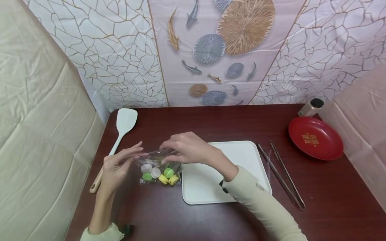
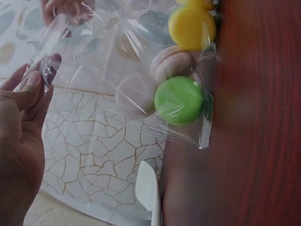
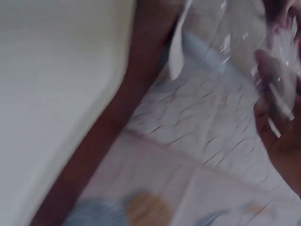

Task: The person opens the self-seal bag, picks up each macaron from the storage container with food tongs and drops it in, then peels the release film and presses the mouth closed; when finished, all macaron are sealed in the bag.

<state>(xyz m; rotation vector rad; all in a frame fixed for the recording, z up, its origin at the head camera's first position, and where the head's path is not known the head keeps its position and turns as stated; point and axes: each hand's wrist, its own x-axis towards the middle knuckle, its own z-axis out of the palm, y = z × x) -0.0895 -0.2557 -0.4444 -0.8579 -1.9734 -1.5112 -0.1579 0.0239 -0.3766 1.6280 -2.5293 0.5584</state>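
A clear plastic bag point(image 1: 155, 157) of macarons stands on the table just left of the white tray. Inside are green macarons point(image 1: 169, 172), yellow macarons point(image 1: 173, 180) and pale lilac ones point(image 1: 155, 172), gathered along its bottom. My left hand point(image 1: 116, 167) pinches the bag's upper left edge between thumb and fingers, as the left wrist view shows with the clear film point(image 2: 89, 61) stretched out from it. My right hand point(image 1: 190, 147) reaches over the tray and pinches the opposite upper edge; in the blurred right wrist view crumpled film lies against its fingers point(image 3: 268, 89).
The white tray point(image 1: 208, 187) lies under my right forearm. Metal tongs point(image 1: 283, 177) rest right of it, with a red plate point(image 1: 328, 140) and a black-capped jar point(image 1: 310, 107) beyond. A white spatula point(image 1: 125, 122) lies left of my left hand. Fabric walls enclose the table.
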